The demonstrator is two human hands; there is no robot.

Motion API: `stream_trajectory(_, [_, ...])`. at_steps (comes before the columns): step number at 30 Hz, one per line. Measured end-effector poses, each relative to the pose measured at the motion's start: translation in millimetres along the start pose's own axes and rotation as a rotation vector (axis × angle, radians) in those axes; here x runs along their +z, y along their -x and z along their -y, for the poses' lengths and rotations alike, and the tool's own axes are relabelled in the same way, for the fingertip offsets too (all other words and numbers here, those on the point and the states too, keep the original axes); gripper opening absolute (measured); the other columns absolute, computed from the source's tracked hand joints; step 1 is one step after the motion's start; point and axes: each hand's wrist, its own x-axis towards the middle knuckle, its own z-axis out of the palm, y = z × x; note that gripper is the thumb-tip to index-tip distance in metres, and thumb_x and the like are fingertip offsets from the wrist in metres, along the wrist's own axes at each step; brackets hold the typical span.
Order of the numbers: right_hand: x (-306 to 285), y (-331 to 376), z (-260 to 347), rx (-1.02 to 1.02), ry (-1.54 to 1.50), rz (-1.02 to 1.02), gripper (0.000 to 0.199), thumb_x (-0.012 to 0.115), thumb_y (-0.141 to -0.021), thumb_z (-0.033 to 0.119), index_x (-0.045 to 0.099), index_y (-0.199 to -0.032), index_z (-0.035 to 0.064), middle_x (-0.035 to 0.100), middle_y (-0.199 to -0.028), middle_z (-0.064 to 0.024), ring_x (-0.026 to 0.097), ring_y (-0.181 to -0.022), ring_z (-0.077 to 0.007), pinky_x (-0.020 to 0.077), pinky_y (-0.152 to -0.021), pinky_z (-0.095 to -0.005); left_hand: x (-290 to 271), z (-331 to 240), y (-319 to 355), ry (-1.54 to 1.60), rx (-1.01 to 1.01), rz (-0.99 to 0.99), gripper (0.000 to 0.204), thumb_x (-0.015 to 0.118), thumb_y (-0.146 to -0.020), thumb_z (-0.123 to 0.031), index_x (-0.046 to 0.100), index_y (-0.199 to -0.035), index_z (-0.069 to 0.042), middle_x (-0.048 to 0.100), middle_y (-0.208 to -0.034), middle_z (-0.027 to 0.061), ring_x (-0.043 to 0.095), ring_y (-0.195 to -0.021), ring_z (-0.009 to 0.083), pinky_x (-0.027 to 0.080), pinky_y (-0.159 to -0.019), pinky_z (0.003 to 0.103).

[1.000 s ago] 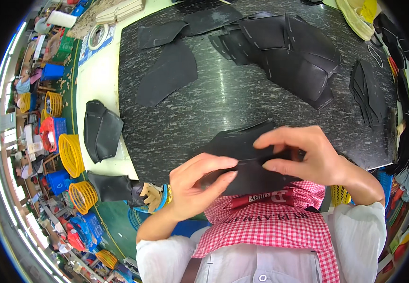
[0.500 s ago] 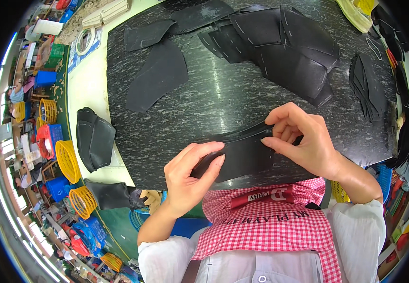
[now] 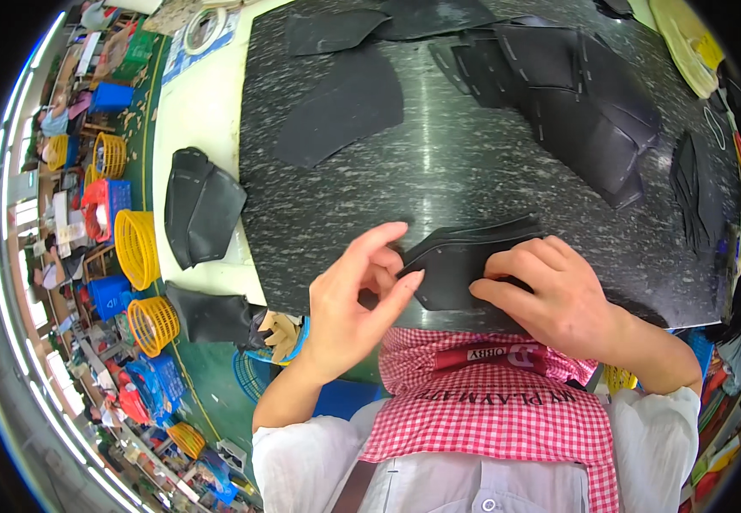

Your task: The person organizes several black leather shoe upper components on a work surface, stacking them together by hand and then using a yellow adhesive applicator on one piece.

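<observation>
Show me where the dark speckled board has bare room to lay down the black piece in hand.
The widest bare patch of the dark speckled work board lies mid-board, between the flat black cut piece on the left and the heap of black stitched panels on the right, just beyond the folded black piece that both hands hold. The far edge and right side are crowded.

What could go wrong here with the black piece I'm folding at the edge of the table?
The black piece sits at the near edge of the dark table, pinched by the left hand and pressed by the right hand. If either grip loosens, it might slide off toward the lap.

The fold looks hand-held only, so the layers may shift and crease unevenly.

The pile of black pieces lies close behind; a pushed piece could get mixed into it.
</observation>
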Motion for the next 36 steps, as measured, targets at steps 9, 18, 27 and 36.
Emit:
stream_trajectory(9, [-2, -6, 5, 0.025, 0.088, 0.084, 0.041, 0.062, -0.071, 0.011, 0.066, -0.112, 0.0124, 0.053, -0.099, -0.0023, 0.053, -0.089, -0.018, 0.044, -0.076, -0.0323, -47, -10, -41, -0.528, 0.243, -0.132, 0.029, 0.075, -0.074, -0.002, 0.067, -0.101, -0.005, 0.059, -0.075, 0.0028, 0.055, -0.063, 0.0075, 0.044, -0.054, 0.022])
stream_trajectory(18, [-43, -1, -13, 0.049, 0.171, -0.257, 0.031, 0.069, -0.07, 0.004, 0.067, -0.102, 0.0037, 0.062, -0.1, -0.0135, 0.06, -0.095, -0.0289, 0.0492, -0.081, -0.0392, -55, 19, -93, -0.673, 0.488, -0.184, 0.013, 0.064, -0.084, -0.001, 0.067, -0.097, 0.001, 0.067, -0.099, 0.011, 0.064, -0.092, 0.0235, 0.049, -0.084, 0.03])
stream_trajectory(27, [-68, 12, -67, 0.415, 0.545, -0.307, 0.035, 0.072, -0.074, 0.009, 0.059, -0.107, 0.0031, 0.057, -0.105, -0.0095, 0.055, -0.098, -0.0281, 0.0438, -0.087, -0.0374, -15, -23, -9, -0.903, 0.867, 0.01, 0.023, 0.069, -0.077, -0.009, 0.067, -0.098, -0.001, 0.067, -0.1, 0.0112, 0.064, -0.093, 0.025, 0.051, -0.081, 0.04])
stream_trajectory(36, [-78, 2, 0, 0.529, -0.492, -0.224, 0.025, 0.077, -0.075, 0.005, 0.061, -0.094, 0.0031, 0.061, -0.082, -0.0013, 0.061, -0.076, -0.0109, 0.0486, -0.071, -0.0245, -3, -17, -1, -0.125, 0.538, -0.02, 0.056, 0.079, -0.07, -0.011, 0.058, -0.12, 0.001, 0.058, -0.121, 0.0179, 0.064, -0.102, 0.0263, 0.051, -0.087, 0.04])
